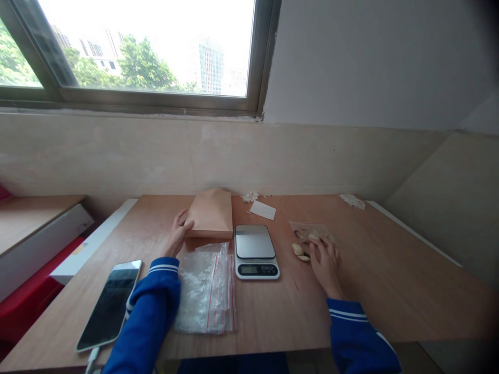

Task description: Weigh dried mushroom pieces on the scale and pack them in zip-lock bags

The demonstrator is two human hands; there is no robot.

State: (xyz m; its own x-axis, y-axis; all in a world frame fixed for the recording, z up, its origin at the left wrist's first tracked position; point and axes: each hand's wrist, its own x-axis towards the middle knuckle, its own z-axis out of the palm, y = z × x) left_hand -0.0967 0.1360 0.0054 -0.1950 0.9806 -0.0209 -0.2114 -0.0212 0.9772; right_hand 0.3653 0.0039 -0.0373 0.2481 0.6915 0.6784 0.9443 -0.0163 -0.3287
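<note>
My left hand (179, 234) rests at the left edge of a brown paper stack (210, 213), thumb on top and fingers apart. Beside it to the right sits a kitchen scale (255, 244) with a bare silver plate. Clear zip bags with red strips (205, 291) lie in front of the paper. On the right, my right hand (325, 259) is over a small clear bag (302, 228) with pale pieces in it; its fingers are bent, and what they grip, if anything, is hidden. Pale slices (299, 251) lie by its thumb.
A phone (111, 304) with a white cable lies at the front left. Behind the scale are a white card (262, 210) and crumpled scraps (250, 197). Another scrap (353, 201) lies at the back right, near the wall.
</note>
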